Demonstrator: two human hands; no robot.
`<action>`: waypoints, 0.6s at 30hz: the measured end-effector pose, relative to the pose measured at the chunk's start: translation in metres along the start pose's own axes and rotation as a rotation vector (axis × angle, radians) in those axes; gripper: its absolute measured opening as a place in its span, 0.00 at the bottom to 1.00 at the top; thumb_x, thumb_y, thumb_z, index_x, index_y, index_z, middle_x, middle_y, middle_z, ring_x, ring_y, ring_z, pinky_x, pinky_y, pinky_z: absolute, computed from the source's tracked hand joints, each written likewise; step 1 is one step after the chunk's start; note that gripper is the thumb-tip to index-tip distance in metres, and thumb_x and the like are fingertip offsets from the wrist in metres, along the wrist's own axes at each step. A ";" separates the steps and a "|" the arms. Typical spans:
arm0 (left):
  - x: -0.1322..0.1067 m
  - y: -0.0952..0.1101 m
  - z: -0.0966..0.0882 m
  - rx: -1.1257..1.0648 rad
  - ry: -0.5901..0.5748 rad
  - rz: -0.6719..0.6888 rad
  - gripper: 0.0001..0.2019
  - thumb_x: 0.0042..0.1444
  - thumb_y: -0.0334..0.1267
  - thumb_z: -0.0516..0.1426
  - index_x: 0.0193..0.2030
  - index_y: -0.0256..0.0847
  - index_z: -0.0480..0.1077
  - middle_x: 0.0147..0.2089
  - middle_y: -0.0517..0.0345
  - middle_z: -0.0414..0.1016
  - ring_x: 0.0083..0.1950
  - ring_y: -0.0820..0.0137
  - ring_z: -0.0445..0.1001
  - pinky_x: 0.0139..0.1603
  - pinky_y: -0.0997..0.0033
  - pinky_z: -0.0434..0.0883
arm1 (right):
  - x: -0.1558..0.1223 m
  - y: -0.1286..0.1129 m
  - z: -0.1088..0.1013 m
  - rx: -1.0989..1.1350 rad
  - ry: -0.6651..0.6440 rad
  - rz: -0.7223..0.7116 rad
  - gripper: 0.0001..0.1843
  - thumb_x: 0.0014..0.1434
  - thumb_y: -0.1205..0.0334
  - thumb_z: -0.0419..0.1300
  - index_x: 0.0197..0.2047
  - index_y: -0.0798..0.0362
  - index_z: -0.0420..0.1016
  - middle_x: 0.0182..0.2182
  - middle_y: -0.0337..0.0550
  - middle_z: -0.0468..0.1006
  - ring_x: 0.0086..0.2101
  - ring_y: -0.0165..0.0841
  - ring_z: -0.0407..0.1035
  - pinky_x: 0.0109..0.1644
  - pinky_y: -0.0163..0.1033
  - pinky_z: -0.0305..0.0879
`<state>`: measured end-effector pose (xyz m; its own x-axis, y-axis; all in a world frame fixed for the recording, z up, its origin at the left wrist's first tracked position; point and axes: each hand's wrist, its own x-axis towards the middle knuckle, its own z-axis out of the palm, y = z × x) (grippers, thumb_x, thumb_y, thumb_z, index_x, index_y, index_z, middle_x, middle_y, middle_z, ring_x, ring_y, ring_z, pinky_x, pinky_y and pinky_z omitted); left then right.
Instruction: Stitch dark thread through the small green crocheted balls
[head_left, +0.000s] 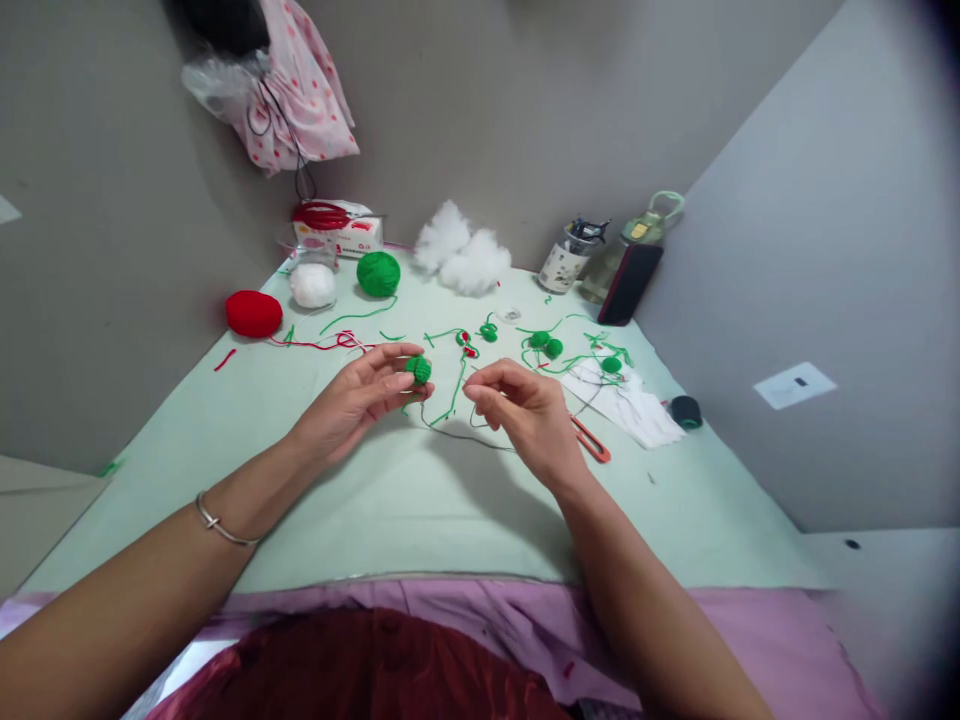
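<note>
My left hand pinches a small green crocheted ball between thumb and fingers, a little above the table. From beneath the ball a dark thread hangs down and runs right, passing under my right hand. My right hand is closed, thumb tip against fingertips, level with the ball and a short way to its right. Whatever it pinches is too thin to make out; a loop of dark thread shows below its fingertips. Just beyond the hands lie small red, white and green crocheted pieces.
Small green crocheted balls and yarn scraps lie right of centre. Orange-handled snips rest beside white paper. Red, white and green yarn balls stand left; stuffing, a bottle and phone stand behind.
</note>
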<state>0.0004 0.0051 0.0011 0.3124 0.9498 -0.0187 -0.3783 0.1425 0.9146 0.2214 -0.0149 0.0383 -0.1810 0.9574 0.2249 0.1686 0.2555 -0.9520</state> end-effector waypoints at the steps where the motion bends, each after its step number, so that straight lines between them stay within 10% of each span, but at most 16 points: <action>1: 0.000 -0.001 0.000 0.018 -0.003 -0.002 0.16 0.58 0.39 0.68 0.52 0.43 0.76 0.48 0.57 0.79 0.48 0.66 0.81 0.60 0.63 0.73 | -0.001 -0.001 0.002 -0.065 0.016 -0.037 0.09 0.59 0.59 0.67 0.31 0.54 0.79 0.29 0.40 0.75 0.27 0.26 0.65 0.31 0.34 0.61; 18: -0.001 -0.004 0.006 0.175 0.024 0.052 0.14 0.51 0.37 0.70 0.43 0.45 0.76 0.45 0.58 0.77 0.48 0.66 0.75 0.54 0.64 0.70 | -0.012 0.005 0.016 -0.356 -0.100 -0.022 0.14 0.67 0.54 0.59 0.40 0.54 0.82 0.21 0.34 0.65 0.23 0.26 0.53 0.29 0.35 0.49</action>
<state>0.0071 0.0013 -0.0001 0.2743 0.9614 0.0228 -0.2357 0.0442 0.9708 0.2090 -0.0269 0.0276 -0.2789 0.9380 0.2060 0.4870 0.3230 -0.8115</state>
